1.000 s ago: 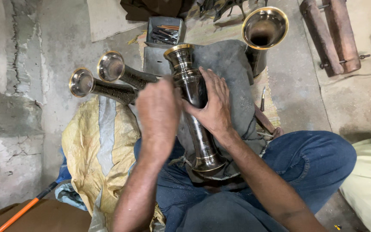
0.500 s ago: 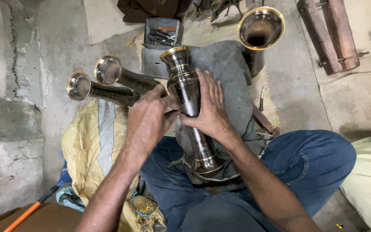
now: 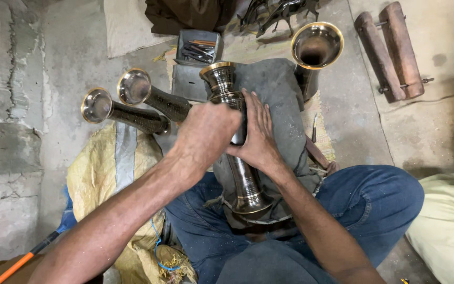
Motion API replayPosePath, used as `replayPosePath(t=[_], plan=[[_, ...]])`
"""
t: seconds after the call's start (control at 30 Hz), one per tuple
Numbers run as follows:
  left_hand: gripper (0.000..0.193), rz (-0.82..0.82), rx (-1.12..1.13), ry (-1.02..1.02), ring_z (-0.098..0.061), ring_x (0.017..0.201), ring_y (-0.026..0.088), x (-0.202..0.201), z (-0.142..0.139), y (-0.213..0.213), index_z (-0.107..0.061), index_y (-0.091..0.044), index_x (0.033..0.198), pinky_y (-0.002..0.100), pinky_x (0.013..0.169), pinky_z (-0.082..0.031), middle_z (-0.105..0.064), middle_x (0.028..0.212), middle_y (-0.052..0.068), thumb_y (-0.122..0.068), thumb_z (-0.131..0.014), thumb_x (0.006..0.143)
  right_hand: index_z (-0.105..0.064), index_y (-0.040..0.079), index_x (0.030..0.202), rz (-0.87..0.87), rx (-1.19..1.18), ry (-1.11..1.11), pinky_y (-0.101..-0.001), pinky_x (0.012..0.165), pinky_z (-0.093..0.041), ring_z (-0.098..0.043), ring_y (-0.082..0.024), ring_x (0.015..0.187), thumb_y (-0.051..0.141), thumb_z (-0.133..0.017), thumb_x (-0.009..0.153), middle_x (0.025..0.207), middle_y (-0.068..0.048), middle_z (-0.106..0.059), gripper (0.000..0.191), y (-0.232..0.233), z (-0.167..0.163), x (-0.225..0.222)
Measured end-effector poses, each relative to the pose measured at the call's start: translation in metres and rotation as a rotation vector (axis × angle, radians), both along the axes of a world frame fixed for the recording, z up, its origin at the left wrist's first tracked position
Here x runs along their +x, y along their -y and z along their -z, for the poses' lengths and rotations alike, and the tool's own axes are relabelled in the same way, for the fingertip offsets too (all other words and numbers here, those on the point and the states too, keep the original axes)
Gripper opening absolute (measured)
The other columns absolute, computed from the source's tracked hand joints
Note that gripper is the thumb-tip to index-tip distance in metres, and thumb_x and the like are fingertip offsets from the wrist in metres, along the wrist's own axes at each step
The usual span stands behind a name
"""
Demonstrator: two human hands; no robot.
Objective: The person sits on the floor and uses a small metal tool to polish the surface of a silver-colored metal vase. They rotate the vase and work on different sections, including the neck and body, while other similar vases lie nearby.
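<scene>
Both hands are on the metal vase (image 3: 237,158), which lies tilted across the grey cloth (image 3: 279,100) on the person's lap, flared mouth up at twelve o'clock, foot down at six. The right hand (image 3: 258,134) lies flat, fingers spread, pressing the vase's body from the three o'clock side. The left hand (image 3: 206,134) is curled shut against the body from nine o'clock; whether it pinches a tool or a rag I cannot tell, the knuckles hide it.

By the look of it, this is the working or rubbing step on the vase's middle, one hand steadying, the other bearing down. The next stroke calls for the right palm to hold the vase from rolling while the left works along the curve, and likely a small turn to bring up a fresh face.

The vase itself: dark, glossy body, slim waisted stem, brass-coloured rims at mouth and foot, bright reflections along the neck.

At ten o'clock two more vases (image 3: 132,108) lie on their sides on the floor, mouths outward. At one o'clock a fourth vase (image 3: 316,47) stands upright. A small grey box of tools (image 3: 198,50) sits at twelve. Yellow sacking (image 3: 106,173) spreads at eight o'clock.
</scene>
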State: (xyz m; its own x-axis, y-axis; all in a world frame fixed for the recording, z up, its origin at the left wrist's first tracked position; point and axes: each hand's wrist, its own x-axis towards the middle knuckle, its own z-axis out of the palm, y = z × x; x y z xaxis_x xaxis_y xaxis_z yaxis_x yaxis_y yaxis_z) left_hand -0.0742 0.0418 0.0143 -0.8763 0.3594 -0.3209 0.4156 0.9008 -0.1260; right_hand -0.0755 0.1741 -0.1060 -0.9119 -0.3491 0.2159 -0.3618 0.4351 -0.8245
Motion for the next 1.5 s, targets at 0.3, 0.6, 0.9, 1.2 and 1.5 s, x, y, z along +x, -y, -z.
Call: replayPosePath(t=[0.3,0.6,0.9,1.2,1.5], plan=[[0.014,-0.553,0.621,-0.217,-0.073,0.057,0.021,0.017,0.006,0.036,-0.077,-0.007,0.102,0.038,0.058,-0.058,-0.076,0.072,0.013,-0.012,-0.077,0.089,-0.009,0.004,0.162,0.008,0.032,0.011,-0.0634,0.127,-0.005,-0.015,-0.044,0.157,0.042,-0.093,0.066,0.163,-0.031,-0.022,0.133,0.0,0.004,0.001],[0.04,-0.132,0.322,-0.316,-0.071,0.061,0.029,0.016,0.01,0.037,-0.072,-0.006,0.117,0.042,0.053,-0.059,-0.075,0.081,0.016,-0.029,-0.08,0.084,-0.01,0.005,0.162,0.013,0.025,0.037,-0.0629,0.126,-0.008,-0.015,-0.044,0.156,0.042,-0.093,0.066,0.164,-0.031,-0.022,0.133,0.002,0.001,0.001],[0.024,-0.608,0.484,-0.18,-0.073,0.062,0.028,0.039,0.03,0.02,-0.071,-0.004,0.112,0.043,0.055,-0.06,-0.075,0.083,0.021,-0.025,-0.069,0.101,-0.012,0.005,0.163,0.024,0.022,0.0,-0.0615,0.129,-0.009,-0.017,-0.042,0.159,0.034,-0.09,0.064,0.165,-0.027,-0.025,0.129,0.003,-0.005,0.001],[0.037,-0.606,0.714,0.435,-0.06,0.046,0.013,-0.004,0.003,0.052,-0.069,-0.003,0.097,0.035,0.044,-0.05,-0.067,0.061,0.003,-0.037,-0.054,0.103,-0.011,0.004,0.164,0.033,-0.003,-0.074,-0.0618,0.127,-0.013,-0.02,-0.043,0.157,0.038,-0.09,0.072,0.166,-0.026,-0.025,0.126,0.009,-0.035,0.011],[0.043,-0.849,1.417,0.141,-0.049,0.036,0.007,0.082,0.057,0.067,-0.066,-0.002,0.094,0.023,0.032,-0.034,-0.066,0.057,0.005,-0.041,-0.052,0.105,-0.071,0.005,0.104,-0.405,0.175,-0.389,-0.035,0.071,-0.059,-0.068,-0.023,0.093,0.042,-0.084,0.084,0.109,-0.011,-0.067,0.044,-0.076,-0.04,0.135]])
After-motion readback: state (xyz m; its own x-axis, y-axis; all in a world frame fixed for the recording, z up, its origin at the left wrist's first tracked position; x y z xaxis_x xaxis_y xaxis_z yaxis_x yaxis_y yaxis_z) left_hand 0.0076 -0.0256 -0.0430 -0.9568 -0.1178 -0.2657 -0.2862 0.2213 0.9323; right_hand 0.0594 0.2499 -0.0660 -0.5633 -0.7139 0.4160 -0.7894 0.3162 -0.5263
